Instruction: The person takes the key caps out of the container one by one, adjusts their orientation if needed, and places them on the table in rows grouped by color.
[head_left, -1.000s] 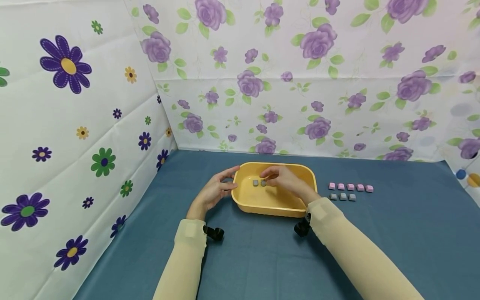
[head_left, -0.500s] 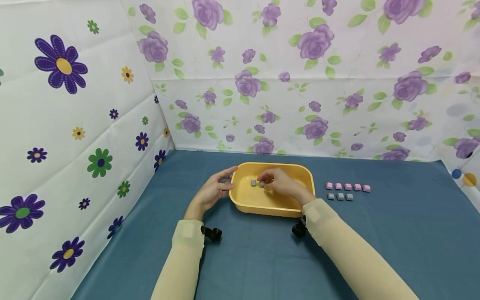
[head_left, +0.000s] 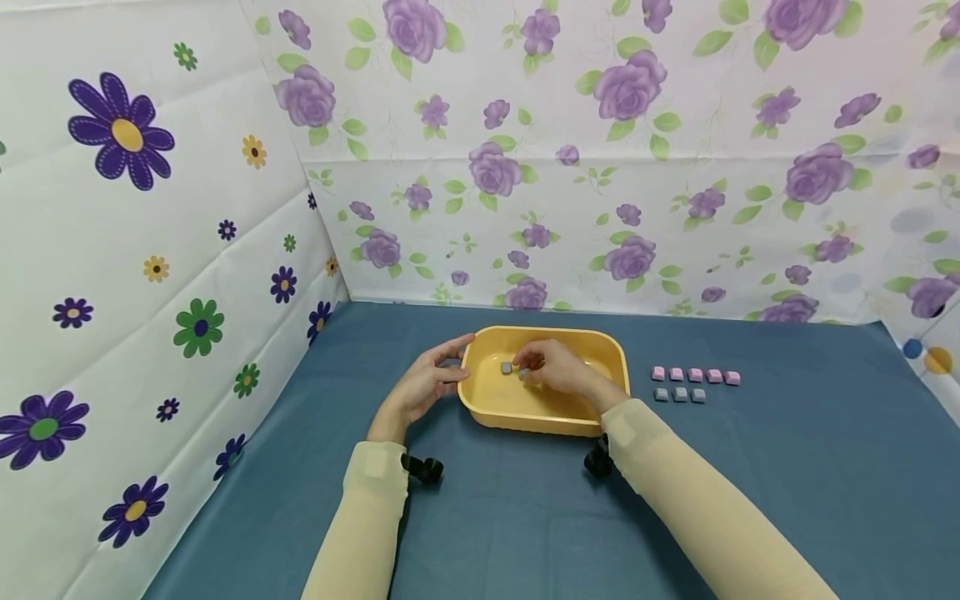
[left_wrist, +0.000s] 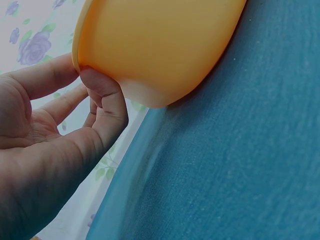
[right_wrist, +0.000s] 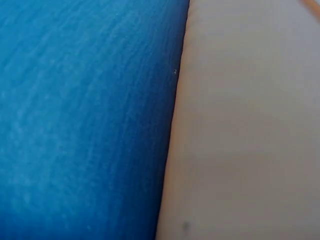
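A yellow plastic tray lies on the blue cloth. At its left end my left hand holds the rim with thumb and fingers; the left wrist view shows the thumb bent against the outer wall. My right hand reaches down inside the tray, its fingertips pinching a small grey keycap, partly covered by them. Just left of it, another grey keycap sits on the tray floor. The right wrist view shows only the blue cloth and the tray's outer wall, blurred.
Right of the tray, several pink keycaps form a row, with 3 grey keycaps lined up in front. A flowered cloth hangs behind the table, and another one stands along the left side.
The right hand stays inside the tray, and the grey keycap at its fingertips has shifted slightly. The left hand remains at the tray's rim. The whole head view has moved a little.
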